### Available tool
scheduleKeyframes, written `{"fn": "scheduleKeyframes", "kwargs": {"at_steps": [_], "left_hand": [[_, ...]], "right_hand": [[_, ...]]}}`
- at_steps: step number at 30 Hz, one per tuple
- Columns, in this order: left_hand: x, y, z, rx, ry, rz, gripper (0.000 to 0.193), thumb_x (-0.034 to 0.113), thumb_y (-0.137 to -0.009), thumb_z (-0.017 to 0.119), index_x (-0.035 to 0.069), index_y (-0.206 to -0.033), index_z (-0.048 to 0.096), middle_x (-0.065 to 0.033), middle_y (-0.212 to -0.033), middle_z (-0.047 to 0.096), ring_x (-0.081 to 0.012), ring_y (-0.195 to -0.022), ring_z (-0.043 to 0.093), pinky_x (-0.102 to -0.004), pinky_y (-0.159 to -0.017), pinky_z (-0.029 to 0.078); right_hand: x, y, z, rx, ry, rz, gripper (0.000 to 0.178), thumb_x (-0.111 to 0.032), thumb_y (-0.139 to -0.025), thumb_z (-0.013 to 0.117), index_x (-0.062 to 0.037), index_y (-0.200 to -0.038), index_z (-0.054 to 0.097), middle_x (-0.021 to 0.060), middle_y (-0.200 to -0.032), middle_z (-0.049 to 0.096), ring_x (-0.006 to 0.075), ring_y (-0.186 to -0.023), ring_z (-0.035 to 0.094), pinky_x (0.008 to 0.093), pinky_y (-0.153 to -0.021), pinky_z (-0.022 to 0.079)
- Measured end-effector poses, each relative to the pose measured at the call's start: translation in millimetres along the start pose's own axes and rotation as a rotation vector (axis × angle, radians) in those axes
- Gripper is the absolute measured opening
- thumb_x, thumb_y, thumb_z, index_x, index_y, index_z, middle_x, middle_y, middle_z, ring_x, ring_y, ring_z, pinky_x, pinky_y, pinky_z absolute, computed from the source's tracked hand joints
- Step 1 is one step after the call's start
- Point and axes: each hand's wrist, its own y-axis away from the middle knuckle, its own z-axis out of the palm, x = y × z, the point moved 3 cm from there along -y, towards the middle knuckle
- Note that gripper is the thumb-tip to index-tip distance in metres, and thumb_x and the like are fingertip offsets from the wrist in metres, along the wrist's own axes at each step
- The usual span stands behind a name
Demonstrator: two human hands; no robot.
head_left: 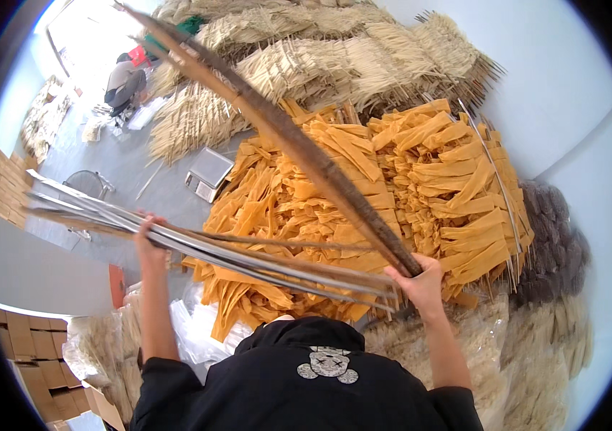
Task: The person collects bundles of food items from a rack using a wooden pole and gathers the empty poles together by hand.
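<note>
A bundle of thin sticks point(212, 248) lay almost level across the middle of the view, stretching from far out on the person's left to just short of the right hand. The left hand point(149, 241) was closed round this bundle from below, fingers wrapped over it. A second, darker bundle of long sticks point(284, 136) rose steeply from the right hand point(421, 281) toward the upper left, its far end fanning slightly near the top of the picture. The right hand was clenched tight on the lower end of that dark bundle, and the tips of the level sticks ended just beside it.

Beneath both bundles spread a big heap of orange-yellow folded strips point(406, 179) hung over rods. Beyond it lay paler, straw-coloured racks of strips point(334, 57), and to the right a pile of dark brownish ones point(553, 237). A small weighing scale point(207, 172) sat on the grey floor point(141, 169) just left of the orange heap. Farther off, at upper left, another person point(125, 85) crouched on the floor. Cardboard boxes point(29, 355) were stacked at lower left
</note>
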Motion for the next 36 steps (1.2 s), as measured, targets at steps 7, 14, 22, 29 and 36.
{"fn": "scheduleKeyframes", "kwargs": {"at_steps": [7, 14, 22, 29, 36], "left_hand": [[-136.7, 71.3, -20.0, 0.072, 0.211, -0.386, 0.028, 0.003, -0.071, 0.055, 0.006, -0.099, 0.051, -0.0089, -0.081, 0.057, -0.0219, -0.071, 0.057, -0.0389, -0.071, 0.052], [-174.0, 97.0, -18.9, 0.031, 0.256, -0.471, 0.042, 0.033, -0.078, 0.056, 0.001, -0.105, 0.054, -0.0111, -0.088, 0.059, -0.0250, -0.076, 0.057, -0.0380, -0.074, 0.049], [-192.4, 131.7, -10.1, -0.021, 0.457, -0.568, 0.059, 0.055, -0.076, 0.053, 0.003, -0.106, 0.054, -0.0093, -0.090, 0.058, -0.0247, -0.079, 0.056, -0.0389, -0.078, 0.046], [-196.1, 130.2, -18.4, -0.088, 0.542, -0.501, 0.057, 0.052, -0.079, 0.054, 0.003, -0.109, 0.056, -0.0113, -0.092, 0.062, -0.0258, -0.080, 0.059, -0.0398, -0.081, 0.047], [-212.2, 131.8, -25.2, -0.187, 0.783, -0.456, 0.054, 0.031, -0.085, 0.056, -0.002, -0.125, 0.041, -0.0041, -0.088, 0.053, -0.0184, -0.081, 0.051, -0.0334, -0.092, 0.037]], "right_hand": [[15.6, 22.8, 35.2, -0.260, 0.149, 0.013, 0.022, -0.017, -0.065, 0.079, -0.0012, -0.074, 0.067, -0.0006, -0.058, 0.061, 0.0042, -0.052, 0.052, 0.0198, -0.050, 0.041], [37.6, 57.9, 28.5, -0.395, 0.452, 0.104, 0.039, -0.048, -0.059, 0.075, -0.0155, -0.080, 0.071, 0.0050, -0.068, 0.066, 0.0216, -0.063, 0.063, 0.0303, -0.060, 0.048], [52.1, 84.9, 12.7, -0.401, 0.552, 0.109, 0.044, -0.054, -0.057, 0.074, -0.0158, -0.080, 0.071, 0.0039, -0.065, 0.065, 0.0218, -0.061, 0.063, 0.0313, -0.059, 0.048], [56.1, 102.3, -5.9, -0.290, 0.605, -0.169, 0.043, -0.048, -0.060, 0.075, -0.0079, -0.073, 0.067, 0.0059, -0.063, 0.064, 0.0224, -0.057, 0.062, 0.0309, -0.057, 0.048], [68.8, 98.0, -18.9, -0.470, 0.789, -0.352, 0.044, -0.043, -0.068, 0.069, -0.0052, -0.088, 0.058, 0.0101, -0.082, 0.054, 0.0280, -0.081, 0.054, 0.0361, -0.068, 0.043]]}}
